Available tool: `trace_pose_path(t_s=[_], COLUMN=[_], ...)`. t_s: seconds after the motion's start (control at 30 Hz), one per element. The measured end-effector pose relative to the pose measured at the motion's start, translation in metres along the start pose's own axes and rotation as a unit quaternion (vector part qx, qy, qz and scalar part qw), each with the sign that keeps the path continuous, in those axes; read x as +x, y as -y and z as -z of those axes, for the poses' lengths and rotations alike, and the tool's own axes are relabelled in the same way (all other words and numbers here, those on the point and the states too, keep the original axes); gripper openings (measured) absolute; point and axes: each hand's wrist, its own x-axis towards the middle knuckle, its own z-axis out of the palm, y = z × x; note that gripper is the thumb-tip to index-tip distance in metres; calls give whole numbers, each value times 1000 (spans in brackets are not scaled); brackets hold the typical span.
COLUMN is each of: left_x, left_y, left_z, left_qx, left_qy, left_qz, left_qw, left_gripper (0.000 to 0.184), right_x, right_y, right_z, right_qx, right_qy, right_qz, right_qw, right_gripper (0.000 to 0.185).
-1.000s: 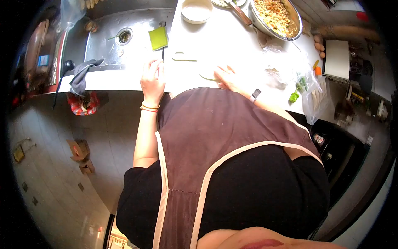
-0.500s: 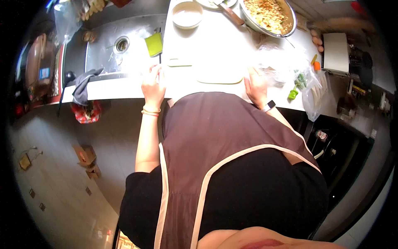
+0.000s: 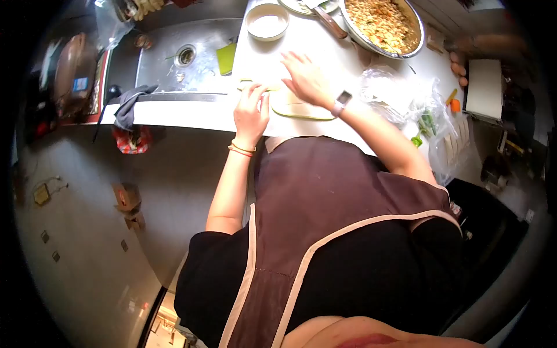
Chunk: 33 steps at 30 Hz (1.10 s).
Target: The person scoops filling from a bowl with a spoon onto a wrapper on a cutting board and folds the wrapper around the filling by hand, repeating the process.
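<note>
My left hand (image 3: 251, 116) is at the near left of the worktop, its fingers bent toward the thumb in a pinch. What lies in them is washed out by glare. Close to it is a green-edged strip (image 3: 246, 82). My right hand (image 3: 308, 78) is palm down with fingers stretched, over or on the pale surface; contact cannot be made out. Below it lies a white board with a green rim (image 3: 303, 111). Beyond the hands are a white bowl (image 3: 267, 33) and a large metal bowl (image 3: 422, 35) of chopped filling (image 3: 383, 26).
A knife (image 3: 332, 23) rests across a plate at the back. On the right are plastic bags (image 3: 386, 87), a green vegetable (image 3: 426, 123), an orange piece (image 3: 455, 105) and several eggs (image 3: 458, 68). At left, the sink (image 3: 168, 75) holds a green cloth or sponge (image 3: 227, 59).
My right hand has moved left and away from my body, from the board's right side to above its middle. My left hand has shifted right and its fingers now bend at the strip.
</note>
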Motion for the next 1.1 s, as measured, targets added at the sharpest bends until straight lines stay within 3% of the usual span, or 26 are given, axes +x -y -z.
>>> trace_pose_path(t_s=[0.17,0.23,0.3,0.37,0.43,0.5,0.63,0.73,0.9,1.1], left_x=[-19,-37,-54,-71,-81,-88,-81,-70,-61,-69], left_y=[-2,5,12,12,17,20,20,22,19,7], left_z=[21,30,40,49,53,54,50,46,41,29], left_qx=[25,51,65,61,81,77,61,77,72,65], left_qy=[-42,-71,-84,-92,-111,-114,-94,-75,-64,-21], left_qz=[19,61,69,156,146,145,150,103,55,78], left_qw=[999,994,992,982,980,980,982,989,994,995], left_gripper=[17,16,16,17,17,16,16,17,17,16], right_x=[80,99,111,107,92,55,-44,-86,-119,-155], right_y=[-46,-55,-55,-48,-38,-19,5,16,16,13], right_z=[-40,-37,-33,-31,-29,-7,-13,-22,-13,14], right_qx=[-42,-71,-63,-51,-84,-34,32,109,54,-49], right_qy=[10,42,145,142,4,-13,130,184,184,144], right_qz=[-60,-44,-80,-65,20,40,46,53,1,-110], right_qw=[997,996,984,986,996,999,990,975,981,982], right_gripper=[55,57,62,57,51,44,46,62,62,55])
